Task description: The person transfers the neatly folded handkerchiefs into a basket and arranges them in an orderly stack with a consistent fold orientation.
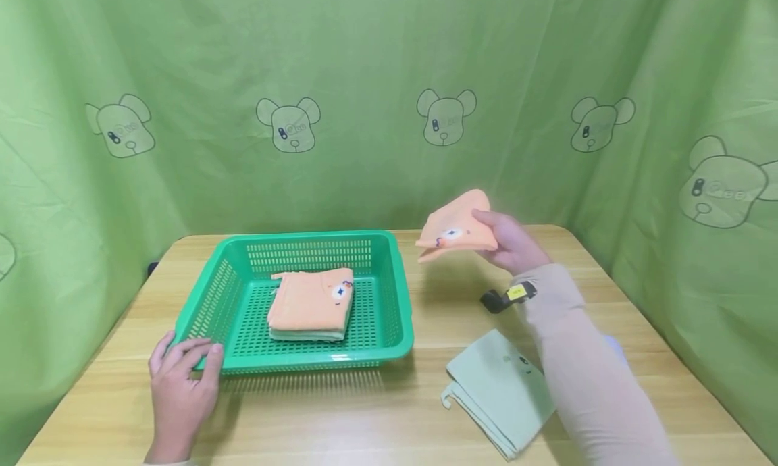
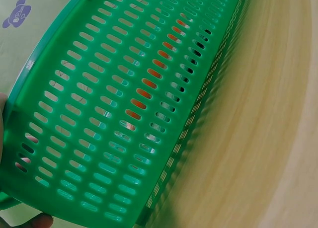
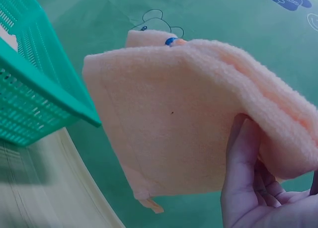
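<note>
My right hand [image 1: 513, 242] holds a folded peach towel [image 1: 460, 226] up over the table, to the right of the green basket [image 1: 402, 297]. Its thumb presses on the folded cloth, whose layers hang apart at the left end; a small loop [image 3: 153, 205] dangles from a corner. At the basket's near left corner my left hand [image 1: 185, 378] grips the rim, fingers on the outer side. Inside the basket lies another folded peach towel [image 1: 310, 300], face print upward, on top of pale green cloth [image 1: 306, 335].
A folded pale green towel [image 1: 501, 392] lies on the wooden table [image 1: 340, 425], partly under my right forearm. Something pale blue [image 1: 615, 348] shows past the sleeve. A black strap [image 1: 507, 296] is at my right wrist. Green curtain [image 1: 365, 169] encloses the table's back and sides.
</note>
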`<state>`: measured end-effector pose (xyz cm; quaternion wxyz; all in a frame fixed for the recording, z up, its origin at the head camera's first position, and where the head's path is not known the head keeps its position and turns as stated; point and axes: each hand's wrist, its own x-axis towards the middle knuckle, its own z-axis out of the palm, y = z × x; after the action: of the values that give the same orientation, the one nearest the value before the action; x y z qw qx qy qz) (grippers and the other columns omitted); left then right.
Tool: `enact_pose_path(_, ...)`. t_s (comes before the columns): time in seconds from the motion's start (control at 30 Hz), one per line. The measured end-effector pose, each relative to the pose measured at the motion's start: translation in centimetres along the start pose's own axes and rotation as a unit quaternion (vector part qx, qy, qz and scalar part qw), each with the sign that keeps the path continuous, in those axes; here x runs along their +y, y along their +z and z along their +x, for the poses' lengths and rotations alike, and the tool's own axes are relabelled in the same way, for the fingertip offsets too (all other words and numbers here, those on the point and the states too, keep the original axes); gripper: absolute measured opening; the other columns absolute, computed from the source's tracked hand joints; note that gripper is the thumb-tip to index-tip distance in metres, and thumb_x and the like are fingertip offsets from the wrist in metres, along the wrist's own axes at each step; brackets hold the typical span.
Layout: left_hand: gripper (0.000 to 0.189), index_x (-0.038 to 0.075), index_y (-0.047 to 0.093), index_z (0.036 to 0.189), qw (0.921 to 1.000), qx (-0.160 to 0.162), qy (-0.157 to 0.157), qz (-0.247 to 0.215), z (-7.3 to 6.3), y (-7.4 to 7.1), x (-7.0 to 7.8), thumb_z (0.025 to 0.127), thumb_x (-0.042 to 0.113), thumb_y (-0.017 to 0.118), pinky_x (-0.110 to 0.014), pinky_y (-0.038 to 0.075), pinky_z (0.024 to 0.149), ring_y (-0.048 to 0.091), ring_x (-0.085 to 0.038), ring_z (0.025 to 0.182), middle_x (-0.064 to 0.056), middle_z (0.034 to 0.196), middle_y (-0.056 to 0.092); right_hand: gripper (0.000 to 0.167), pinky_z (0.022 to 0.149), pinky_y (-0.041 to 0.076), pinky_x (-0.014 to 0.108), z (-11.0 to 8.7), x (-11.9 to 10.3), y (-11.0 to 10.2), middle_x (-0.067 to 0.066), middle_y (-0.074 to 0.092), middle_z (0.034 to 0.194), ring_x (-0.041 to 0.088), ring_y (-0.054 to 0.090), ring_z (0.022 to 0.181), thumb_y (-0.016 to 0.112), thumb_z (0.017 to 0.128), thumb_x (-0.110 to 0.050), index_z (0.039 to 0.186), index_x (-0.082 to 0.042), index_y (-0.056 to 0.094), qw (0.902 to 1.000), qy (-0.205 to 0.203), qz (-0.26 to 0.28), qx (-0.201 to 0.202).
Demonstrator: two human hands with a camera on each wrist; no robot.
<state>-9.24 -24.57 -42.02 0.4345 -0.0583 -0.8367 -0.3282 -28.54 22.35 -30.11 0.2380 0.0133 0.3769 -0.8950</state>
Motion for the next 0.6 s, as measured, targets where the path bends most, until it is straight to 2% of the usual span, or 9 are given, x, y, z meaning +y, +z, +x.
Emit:
enact_pose_path(0.2, 0.015, -0.004, 0.07, 0.079, 1.0, -0.001, -0.007, 0.003, 0.0, 0.0, 0.1, 0.083, 0.01, 0.066, -0.041, 0.016, 0.114, 0.054, -0.025, 0.092, -0.023, 0.09, 0.069, 0.063, 0.1, 0.04, 0.05, 0.5, 0.4, 0.7, 0.018, 0.016, 0.158, 0.038, 0.041, 0.13, 0.042, 0.103, -0.011, 0.155, -0.013, 0.008, 0.9999, 0.007, -0.001, -0.013)
enact_pose_path(0.43, 0.016, -0.005, 0.07, 0.08, 0.9999, -0.008, -0.013, 0.002, 0.1, -0.1, 0.3, 0.084, 0.01, 0.065, -0.042, 0.015, 0.114, 0.054, -0.027, 0.093, -0.024, 0.091, 0.069, 0.064, 0.098, 0.043, 0.047, 0.7, 0.8, 1.4, 0.016, 0.02, 0.157, 0.036, 0.056, 0.116, 0.046, 0.102, -0.013, 0.155, -0.012, 0.01, 0.9999, 0.008, -0.007, 0.011)
enact_pose_path(0.6, 0.017, -0.006, 0.07, 0.08, 0.9999, -0.004, -0.011, 0.006, 0.0, -0.1, 0.3, 0.084, 0.01, 0.065, -0.042, 0.017, 0.113, 0.054, -0.023, 0.092, -0.023, 0.09, 0.069, 0.066, 0.097, 0.045, 0.042, 1.0, 1.1, 1.8, 0.016, 0.024, 0.156, 0.033, 0.062, 0.108, 0.049, 0.101, -0.012, 0.155, -0.013, 0.011, 0.9997, 0.002, -0.016, 0.017)
